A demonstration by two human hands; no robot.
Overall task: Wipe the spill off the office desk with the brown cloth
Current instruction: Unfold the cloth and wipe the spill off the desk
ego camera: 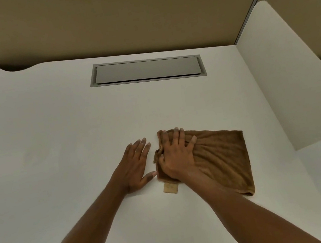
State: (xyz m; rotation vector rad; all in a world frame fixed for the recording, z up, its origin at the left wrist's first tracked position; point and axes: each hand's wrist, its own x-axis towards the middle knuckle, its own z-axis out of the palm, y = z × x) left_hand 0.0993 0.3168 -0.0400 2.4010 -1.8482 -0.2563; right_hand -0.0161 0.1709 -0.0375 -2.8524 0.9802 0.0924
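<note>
Left hand [136, 166]: we've got it flat on the desk [52, 127], fingers straight and spread, holding nothing, just beside the cloth [223, 157].
Right hand [176, 156]: palm down on the cloth's left end, fingers splayed and pressing, fabric bunched beneath.
Cloth: brown, lying on the desk right of centre, pale tag [170, 188] poking out near us.
Behind: grey flap [146, 70] set in the desk.

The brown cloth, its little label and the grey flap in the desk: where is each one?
brown cloth [223, 159], head view, bare folds on its right half.
label [170, 188], head view, middle of the tan tag at the cloth's near edge.
grey flap [146, 70], head view, middle of its lid.
</note>
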